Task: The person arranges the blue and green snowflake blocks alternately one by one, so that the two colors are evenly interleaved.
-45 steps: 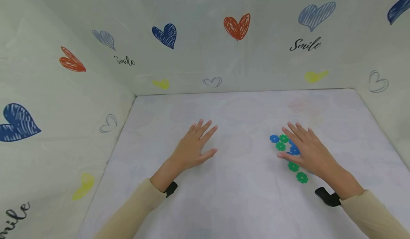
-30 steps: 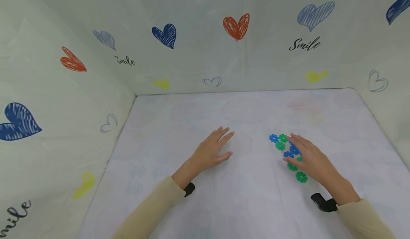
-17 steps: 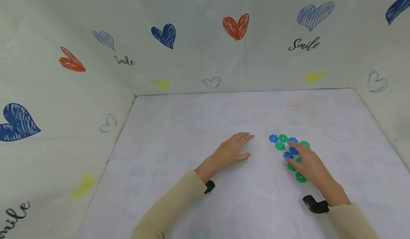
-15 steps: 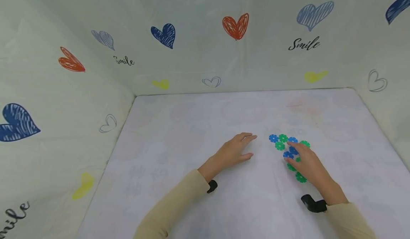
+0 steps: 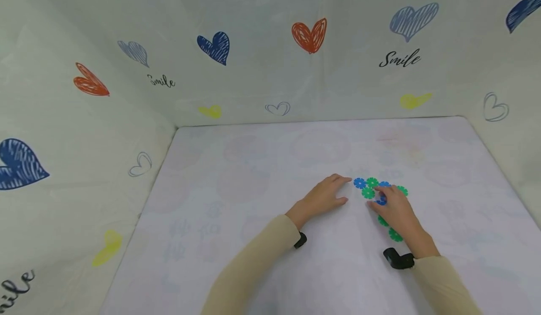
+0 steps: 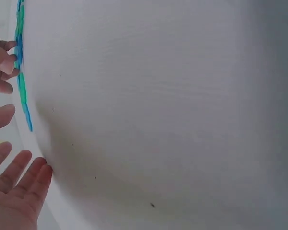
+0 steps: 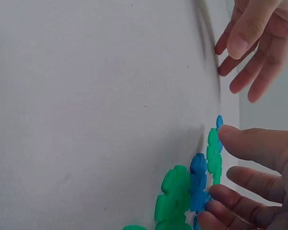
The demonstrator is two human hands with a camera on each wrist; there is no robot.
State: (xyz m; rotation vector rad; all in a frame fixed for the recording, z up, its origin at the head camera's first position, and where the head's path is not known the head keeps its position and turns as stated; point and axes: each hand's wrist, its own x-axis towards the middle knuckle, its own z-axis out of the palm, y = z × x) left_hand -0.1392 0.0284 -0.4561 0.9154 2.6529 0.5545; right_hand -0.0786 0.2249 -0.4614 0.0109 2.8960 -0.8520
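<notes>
Several blue and green flower-shaped notched plastic discs lie flat in a cluster on the white table. At its left end is a blue disc point(image 5: 359, 183), beside a green disc point(image 5: 368, 193); another green disc point(image 5: 395, 234) lies nearest the person. My right hand point(image 5: 397, 211) is over the cluster, thumb and fingers spread apart around a blue disc point(image 5: 382, 199) and hiding some others. In the right wrist view, its fingertips are close to the discs; contact is unclear. My left hand point(image 5: 323, 196), fingers extended and holding nothing, is just left of the cluster.
The white table point(image 5: 236, 174) is bounded by a pale curtain point(image 5: 253, 71) printed with hearts and "Smile" at the back and sides. A black wrist camera point(image 5: 398, 259) sits below the right hand, and another point(image 5: 300, 240) below the left.
My left hand has travelled right across the table to the cluster's left end. My right hand has shifted left and lower over the discs, its fingers bending more. The discs look nearly unmoved.
</notes>
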